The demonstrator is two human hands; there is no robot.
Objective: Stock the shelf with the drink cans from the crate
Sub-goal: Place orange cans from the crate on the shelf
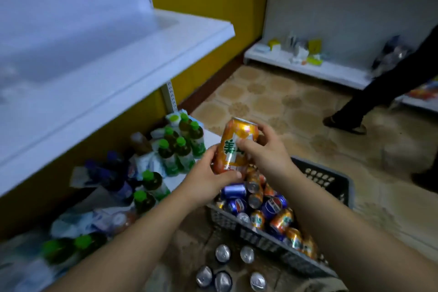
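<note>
Your fingers (211, 152) are clamping on an orange can (233, 149) from both sides. Your left hand (206, 175) is gripping its lower end, with the thumb curling under the base. Your right hand (267, 149) is gripping its upper half, with the thumb lying across the label. You are holding the can in the air, tilted with its top end away from you, above the left end of the crate (331, 180).

At the far left a white shelf (106, 73) is jutting out across the upper part of the view. Under it, green-capped bottles (180, 147) are standing on a lower board among blurred packets and darker bottles.

Between your forearms, five upright cans (222, 253) are standing on the floor (272, 97), just beside the crate's near wall, their silver tops facing up. The dark perforated crate is sitting on the floor and is holding a heap of loose cans (270, 206), orange and blue, lying every which way.

At the right, another person's leg (379, 87) in dark trousers is stepping across the patterned floor, beside a low shelf (331, 72) that is carrying small boxes.
</note>
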